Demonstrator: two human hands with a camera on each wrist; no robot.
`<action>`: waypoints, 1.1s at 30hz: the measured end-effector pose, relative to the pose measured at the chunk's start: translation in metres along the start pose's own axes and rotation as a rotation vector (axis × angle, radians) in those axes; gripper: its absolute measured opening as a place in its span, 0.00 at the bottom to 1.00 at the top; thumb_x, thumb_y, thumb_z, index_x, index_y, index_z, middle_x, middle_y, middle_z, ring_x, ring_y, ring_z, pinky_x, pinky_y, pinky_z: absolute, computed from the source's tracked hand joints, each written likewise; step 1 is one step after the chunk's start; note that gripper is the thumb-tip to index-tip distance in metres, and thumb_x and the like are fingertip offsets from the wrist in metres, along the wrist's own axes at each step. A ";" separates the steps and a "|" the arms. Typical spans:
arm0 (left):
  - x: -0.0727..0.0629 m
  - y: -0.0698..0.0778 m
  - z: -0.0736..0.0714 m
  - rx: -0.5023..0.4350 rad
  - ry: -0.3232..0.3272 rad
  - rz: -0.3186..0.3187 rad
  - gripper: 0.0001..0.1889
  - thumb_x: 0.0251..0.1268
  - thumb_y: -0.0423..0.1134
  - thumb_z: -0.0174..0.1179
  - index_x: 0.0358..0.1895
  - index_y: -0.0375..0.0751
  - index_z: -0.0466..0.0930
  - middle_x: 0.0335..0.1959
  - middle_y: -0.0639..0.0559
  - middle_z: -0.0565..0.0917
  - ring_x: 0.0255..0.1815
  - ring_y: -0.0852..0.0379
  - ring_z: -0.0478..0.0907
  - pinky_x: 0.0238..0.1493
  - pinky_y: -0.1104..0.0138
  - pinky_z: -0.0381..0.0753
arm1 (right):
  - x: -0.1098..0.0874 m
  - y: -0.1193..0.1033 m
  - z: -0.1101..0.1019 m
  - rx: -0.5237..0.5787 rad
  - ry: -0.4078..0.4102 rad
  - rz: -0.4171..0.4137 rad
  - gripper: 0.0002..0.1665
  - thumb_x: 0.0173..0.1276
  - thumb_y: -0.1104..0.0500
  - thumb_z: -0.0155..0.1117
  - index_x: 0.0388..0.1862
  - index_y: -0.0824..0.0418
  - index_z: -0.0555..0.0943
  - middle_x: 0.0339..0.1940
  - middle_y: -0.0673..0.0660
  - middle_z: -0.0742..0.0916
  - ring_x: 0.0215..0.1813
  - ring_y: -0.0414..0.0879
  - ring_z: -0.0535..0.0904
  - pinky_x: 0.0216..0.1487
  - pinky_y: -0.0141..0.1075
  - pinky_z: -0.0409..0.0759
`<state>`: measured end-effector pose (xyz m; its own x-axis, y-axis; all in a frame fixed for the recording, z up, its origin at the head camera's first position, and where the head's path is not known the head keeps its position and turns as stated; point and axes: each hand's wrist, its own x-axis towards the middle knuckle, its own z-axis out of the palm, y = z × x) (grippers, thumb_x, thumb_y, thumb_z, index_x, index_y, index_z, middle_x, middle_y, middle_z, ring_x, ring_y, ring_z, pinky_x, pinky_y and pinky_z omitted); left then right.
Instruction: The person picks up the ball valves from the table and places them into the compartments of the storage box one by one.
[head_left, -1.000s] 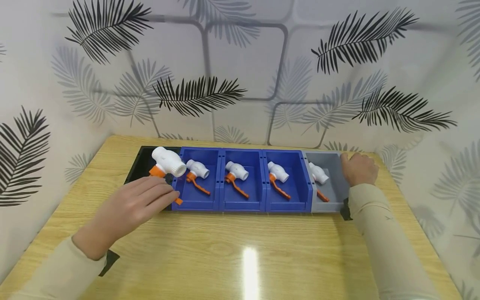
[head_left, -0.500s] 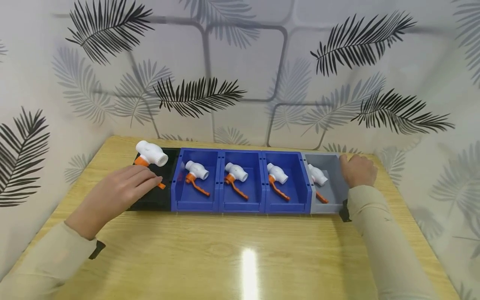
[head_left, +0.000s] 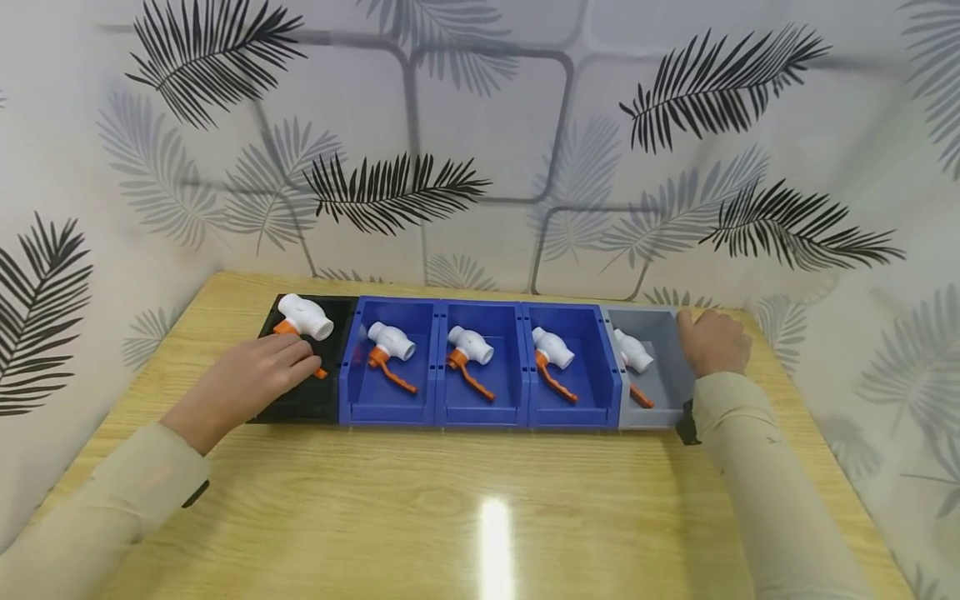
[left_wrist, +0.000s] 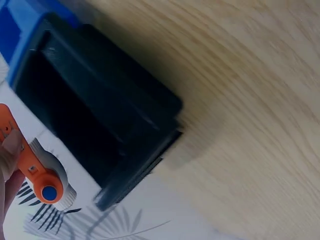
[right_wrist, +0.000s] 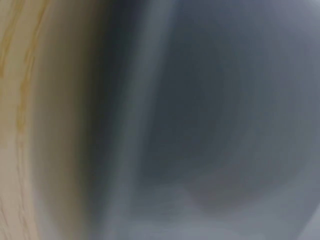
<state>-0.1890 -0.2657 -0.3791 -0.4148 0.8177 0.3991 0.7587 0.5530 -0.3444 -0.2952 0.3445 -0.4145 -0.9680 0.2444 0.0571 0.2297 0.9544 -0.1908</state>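
Observation:
My left hand (head_left: 247, 379) grips the orange lever of a white ball valve (head_left: 306, 317) and holds it over the black bin (head_left: 300, 410) at the row's left end. In the left wrist view, the fingers pinch the orange lever (left_wrist: 31, 170), and the valve's white body shows behind it. At the far right end, my right hand (head_left: 716, 342) holds the right side wall of the grey bin (head_left: 656, 417), its fingers partly hidden. Another valve (head_left: 633, 352) lies in that grey bin. The right wrist view is blurred, with the grey bin's wall (right_wrist: 140, 100) up close.
Between the black and grey bins stand three blue bins (head_left: 480, 414), each with a white valve (head_left: 471, 344) with an orange lever lying in it. The row sits on a wooden table (head_left: 420, 508), close to a leaf-patterned backdrop (head_left: 480, 125).
My left hand has carried the ball valve left from beside the first blue bin, then lowered it over the black bin. The right hand stays on the grey bin.

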 end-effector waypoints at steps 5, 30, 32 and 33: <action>-0.002 -0.005 0.012 0.013 -0.069 -0.005 0.20 0.37 0.18 0.67 0.39 0.36 0.77 0.34 0.46 0.77 0.38 0.49 0.74 0.34 0.59 0.77 | -0.002 0.001 0.001 0.006 -0.005 0.003 0.44 0.70 0.39 0.26 0.40 0.77 0.75 0.43 0.79 0.77 0.44 0.72 0.73 0.41 0.61 0.68; 0.002 -0.012 0.051 0.027 -0.265 -0.085 0.15 0.44 0.21 0.66 0.37 0.38 0.78 0.32 0.46 0.76 0.36 0.50 0.75 0.34 0.59 0.77 | 0.000 0.000 0.001 0.010 0.033 0.000 0.43 0.70 0.39 0.26 0.39 0.77 0.75 0.42 0.78 0.77 0.44 0.71 0.73 0.41 0.61 0.68; -0.001 -0.010 0.054 0.014 -0.268 -0.087 0.15 0.43 0.20 0.66 0.36 0.38 0.78 0.31 0.46 0.75 0.35 0.50 0.75 0.34 0.59 0.77 | 0.000 0.000 0.001 0.010 0.030 -0.007 0.44 0.70 0.39 0.25 0.39 0.77 0.75 0.42 0.78 0.77 0.44 0.71 0.73 0.41 0.61 0.67; -0.002 -0.010 0.056 0.010 -0.268 -0.089 0.15 0.43 0.20 0.66 0.36 0.38 0.78 0.31 0.47 0.75 0.35 0.50 0.75 0.34 0.59 0.77 | 0.000 0.001 0.001 0.010 0.029 -0.010 0.44 0.70 0.39 0.25 0.39 0.77 0.75 0.42 0.79 0.77 0.44 0.72 0.73 0.41 0.61 0.67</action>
<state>-0.2237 -0.2635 -0.4236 -0.5986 0.7782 0.1900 0.7090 0.6251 -0.3265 -0.2952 0.3450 -0.4155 -0.9670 0.2395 0.0874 0.2185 0.9552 -0.1997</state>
